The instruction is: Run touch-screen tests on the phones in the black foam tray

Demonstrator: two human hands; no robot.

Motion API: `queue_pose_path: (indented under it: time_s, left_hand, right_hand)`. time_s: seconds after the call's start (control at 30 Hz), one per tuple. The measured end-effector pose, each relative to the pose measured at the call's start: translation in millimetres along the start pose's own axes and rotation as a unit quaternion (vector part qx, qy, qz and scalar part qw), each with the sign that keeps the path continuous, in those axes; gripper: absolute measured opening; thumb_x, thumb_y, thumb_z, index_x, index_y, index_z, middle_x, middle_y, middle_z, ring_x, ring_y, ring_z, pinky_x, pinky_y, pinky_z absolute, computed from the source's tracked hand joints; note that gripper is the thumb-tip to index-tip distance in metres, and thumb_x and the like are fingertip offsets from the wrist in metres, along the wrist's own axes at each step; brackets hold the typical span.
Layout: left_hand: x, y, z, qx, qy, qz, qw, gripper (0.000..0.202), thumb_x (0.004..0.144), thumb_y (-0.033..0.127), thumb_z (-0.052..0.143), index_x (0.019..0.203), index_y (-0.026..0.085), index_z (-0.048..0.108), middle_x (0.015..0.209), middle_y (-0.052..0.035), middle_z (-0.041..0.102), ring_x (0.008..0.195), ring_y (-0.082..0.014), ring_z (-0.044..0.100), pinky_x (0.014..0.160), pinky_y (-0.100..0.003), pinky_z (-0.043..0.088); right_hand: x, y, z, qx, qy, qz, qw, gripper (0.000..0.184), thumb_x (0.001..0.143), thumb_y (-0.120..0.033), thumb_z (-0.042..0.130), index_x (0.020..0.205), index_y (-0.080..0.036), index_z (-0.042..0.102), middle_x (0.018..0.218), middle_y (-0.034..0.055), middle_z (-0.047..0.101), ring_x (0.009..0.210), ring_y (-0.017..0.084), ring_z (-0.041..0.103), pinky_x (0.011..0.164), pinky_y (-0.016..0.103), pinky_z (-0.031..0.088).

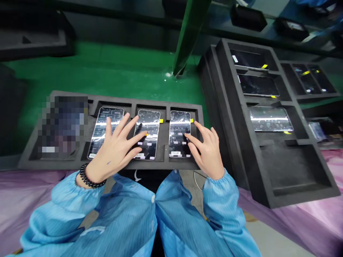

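A black foam tray (163, 162) lies in front of me with three glossy phones in its slots. My left hand (116, 150) is spread open, its fingers resting on the left phone (100, 134) and the middle phone (150, 125). My right hand (207, 150) is open too, fingertips touching the right edge of the right phone (178, 134). Each phone carries small white labels and a yellow tab at its side. Neither hand grips anything. A black beaded band circles my left wrist.
A taller stack of black foam trays (227, 117) stands to the right, holding more phones (269, 119) in its upper slots, with lower slots bare. The bench top is green (107, 71). Pink sheeting (294, 214) covers the near edge. A green post (187, 35) rises behind.
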State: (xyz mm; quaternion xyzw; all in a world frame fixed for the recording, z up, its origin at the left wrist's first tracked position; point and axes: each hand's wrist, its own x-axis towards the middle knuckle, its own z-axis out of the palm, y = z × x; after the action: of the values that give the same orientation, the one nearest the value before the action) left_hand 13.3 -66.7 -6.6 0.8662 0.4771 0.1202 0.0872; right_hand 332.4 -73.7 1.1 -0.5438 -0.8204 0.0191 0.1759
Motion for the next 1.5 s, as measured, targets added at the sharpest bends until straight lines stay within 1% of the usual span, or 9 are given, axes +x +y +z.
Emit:
queue_pose_path:
  time_s: [0.13,0.33,0.63,0.77,0.87,1.03,1.27,1.4,1.5]
  left_hand:
    - [-2.2,-0.5,-1.5,-0.015,0.021,0.014,1.0,0.05,0.104,0.039,0.035,0.151,0.026,0.044,0.17,-0.0143,0.019,0.159,-0.0377,0.009,0.122,-0.075,0.005]
    - [-5.6,3.0,-0.2,-0.02,0.017,0.016,1.0,0.049,0.104,0.041,0.034,0.148,0.026,0.049,0.17,-0.0137,0.019,0.159,-0.0386,0.008,0.122,-0.075,0.004]
    - [7.3,13.0,0.2,-0.002,-0.018,0.014,1.0,0.048,0.104,0.044,0.035,0.149,0.032,0.047,0.171,-0.0107,0.018,0.159,-0.0371,0.01,0.122,-0.075,0.007]
    - [-9.6,8.9,-11.2,-0.027,0.044,0.007,0.999,0.045,0.103,0.04,0.037,0.146,0.036,0.05,0.172,-0.0024,0.016,0.159,-0.0358,0.012,0.125,-0.072,0.001]
    - [-24.6,5.0,-14.2,-0.026,0.046,-0.001,0.999,0.043,0.102,0.036,0.04,0.142,0.041,0.054,0.172,0.0047,0.014,0.159,-0.0348,0.014,0.127,-0.07,-0.002]
    - [-33.8,1.5,-9.6,-0.014,0.01,-0.001,1.0,0.042,0.102,0.036,0.042,0.141,0.036,0.057,0.172,-0.0014,0.016,0.159,-0.0378,0.013,0.124,-0.074,-0.001]
    - [-25.1,9.4,-9.9,-0.038,0.029,0.028,0.998,0.05,0.103,0.037,0.036,0.153,0.042,0.039,0.173,0.0,0.011,0.159,-0.0369,0.009,0.124,-0.074,-0.001]
    - [-14.3,17.6,-2.9,-0.035,0.004,0.06,0.998,0.049,0.102,0.039,0.04,0.151,0.033,0.045,0.172,-0.0073,0.013,0.159,-0.0396,0.01,0.123,-0.075,0.002]
    - [-9.3,21.5,1.0,-0.024,-0.024,0.057,0.998,0.046,0.102,0.036,0.044,0.147,0.03,0.049,0.172,-0.0071,0.015,0.159,-0.0376,0.01,0.125,-0.071,0.001]
  right_hand:
    - [4.5,-2.3,1.1,-0.001,-0.01,0.004,1.0,0.03,0.104,-0.031,0.046,0.122,-0.025,0.07,0.155,0.0117,0.05,0.137,0.03,0.051,0.119,0.064,0.033]
    - [19.1,-12.5,3.3,0.003,-0.06,-0.041,0.997,0.034,0.104,-0.035,0.045,0.127,-0.025,0.069,0.158,0.013,0.046,0.14,0.031,0.047,0.121,0.065,0.03]
    - [10.3,-21.3,-5.1,0.028,-0.027,-0.062,0.997,0.031,0.104,-0.034,0.047,0.122,-0.026,0.071,0.155,0.0116,0.05,0.139,0.029,0.049,0.123,0.061,0.029]
    - [5.3,-23.6,-0.9,0.027,-0.056,-0.065,0.996,0.032,0.104,-0.035,0.047,0.123,-0.026,0.07,0.156,0.012,0.049,0.139,0.029,0.049,0.122,0.062,0.029]
    - [-0.1,-20.4,-2.4,0.039,-0.04,-0.051,0.997,0.033,0.104,-0.032,0.046,0.125,-0.025,0.07,0.156,0.0132,0.049,0.139,0.03,0.049,0.122,0.062,0.031]
    - [-13.3,-10.4,-12.7,0.039,-0.009,-0.017,0.999,0.031,0.104,-0.029,0.047,0.121,-0.025,0.072,0.154,0.0116,0.049,0.138,0.03,0.05,0.122,0.062,0.03]
    - [-21.7,-6.5,-9.9,0.016,-0.026,0.01,0.999,0.031,0.104,-0.03,0.046,0.12,-0.027,0.073,0.155,0.0119,0.049,0.138,0.03,0.05,0.12,0.064,0.032]
    - [-15.0,-12.6,-8.4,0.025,-0.03,0.0,0.999,0.032,0.104,-0.032,0.046,0.124,-0.027,0.071,0.156,0.0114,0.048,0.139,0.03,0.049,0.121,0.062,0.031]
    - [-6.8,-16.6,-6.9,0.029,-0.044,-0.025,0.998,0.033,0.104,-0.034,0.046,0.127,-0.028,0.069,0.158,0.0101,0.047,0.14,0.029,0.048,0.122,0.061,0.03]
